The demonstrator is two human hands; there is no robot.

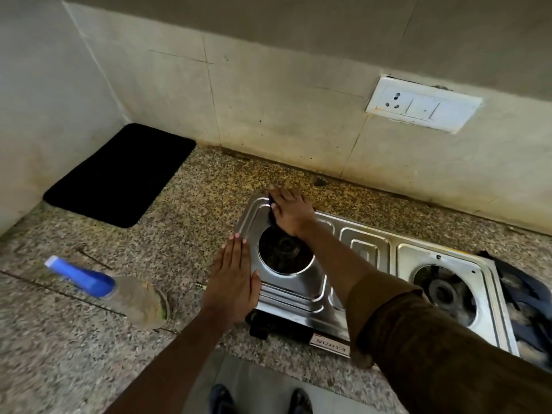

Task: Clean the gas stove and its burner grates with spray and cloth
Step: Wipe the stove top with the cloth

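Note:
A steel two-burner gas stove (370,243) sits on the granite counter with its grates off, so both burner openings show. My right hand (291,212) presses a dark blue cloth (271,218) onto the stove's far left corner; only a sliver of the cloth shows under the palm. Flat and with straight fingers, my left hand (234,277) rests against the stove's left edge. A spray bottle (119,289) with a blue trigger head lies on its side on the counter to the left. Dark burner grates (525,300) lie at the stove's right end.
A black mat (119,174) lies in the back left corner against the wall. A white socket and switch plate (422,104) is on the tiled wall above the stove. The granite counter (59,339) stretches left and toward me; my feet show below its front edge.

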